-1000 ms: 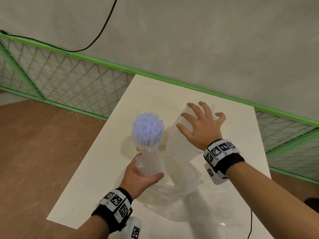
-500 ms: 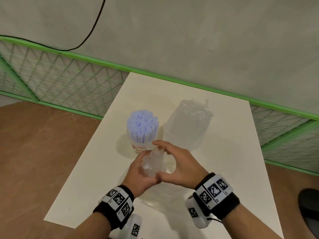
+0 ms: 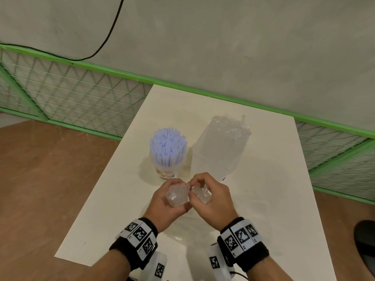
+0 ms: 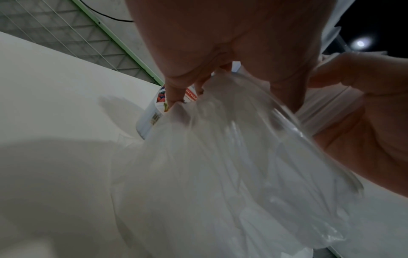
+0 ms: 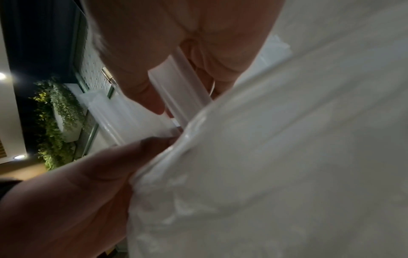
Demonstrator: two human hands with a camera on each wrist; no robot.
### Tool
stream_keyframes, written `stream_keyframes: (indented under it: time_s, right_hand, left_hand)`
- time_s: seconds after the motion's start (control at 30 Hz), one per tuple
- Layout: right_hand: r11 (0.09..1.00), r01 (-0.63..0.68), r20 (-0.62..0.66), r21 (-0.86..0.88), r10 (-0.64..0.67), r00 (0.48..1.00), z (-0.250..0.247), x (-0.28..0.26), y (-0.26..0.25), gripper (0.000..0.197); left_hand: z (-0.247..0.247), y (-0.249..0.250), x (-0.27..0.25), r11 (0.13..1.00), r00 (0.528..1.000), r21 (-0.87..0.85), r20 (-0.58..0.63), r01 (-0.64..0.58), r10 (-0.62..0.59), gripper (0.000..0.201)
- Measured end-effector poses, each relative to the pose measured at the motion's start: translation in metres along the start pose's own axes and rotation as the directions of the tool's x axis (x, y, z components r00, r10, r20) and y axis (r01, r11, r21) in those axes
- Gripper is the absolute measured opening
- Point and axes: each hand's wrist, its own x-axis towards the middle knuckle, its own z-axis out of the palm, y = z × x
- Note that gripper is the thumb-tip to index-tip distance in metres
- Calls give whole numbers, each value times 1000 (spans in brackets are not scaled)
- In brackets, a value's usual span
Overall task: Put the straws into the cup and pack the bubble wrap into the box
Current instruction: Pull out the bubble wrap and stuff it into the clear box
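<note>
- Left hand [image 3: 170,201] grips crumpled bubble wrap [image 3: 177,194], fingers curled round it
- Right hand [image 3: 211,201] pinches the same wad, above bench [image 3: 263,199]
- Straws [image 3: 168,147] upright in cup [image 3: 166,171]
- Clear box [image 3: 221,147] just beside cup, wrap inside

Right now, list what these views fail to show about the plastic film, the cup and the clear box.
- Plastic film: head view, the left hand and right hand hide how much is bunched inside them; whether it has bubbles is too blurred in the wrist views.
- Cup: left wrist view, fingers and film cover most of its label.
- Clear box: head view, its see-through contents blur together; whether it has a lid cannot be told.
</note>
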Motion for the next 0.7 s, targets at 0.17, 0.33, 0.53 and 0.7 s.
stream_keyframes:
  time_s: [0.17, 0.33, 0.53, 0.7]
  right_hand:
    - [997, 82, 26, -10, -82, 996, 2, -1, 0, 35]
    - [998, 30, 8, 47, -31, 999, 1, -5, 0, 23]
    - [992, 123, -63, -33, -125, 990, 6, -6, 2, 25]
    - [990, 111, -84, -91, -119, 989, 5, -4, 8, 12]
  left_hand:
    - [-2, 3, 0, 1000, 1000, -6, -9, 21, -21, 51]
    - [-3, 5, 1, 1000, 1000, -7, -9, 22, -22, 52]
    - [-2, 8, 1, 1000, 1000, 6, 0, 13, -13, 42]
    - [-4, 3, 3, 996, 1000, 89, -22, 3, -1, 27]
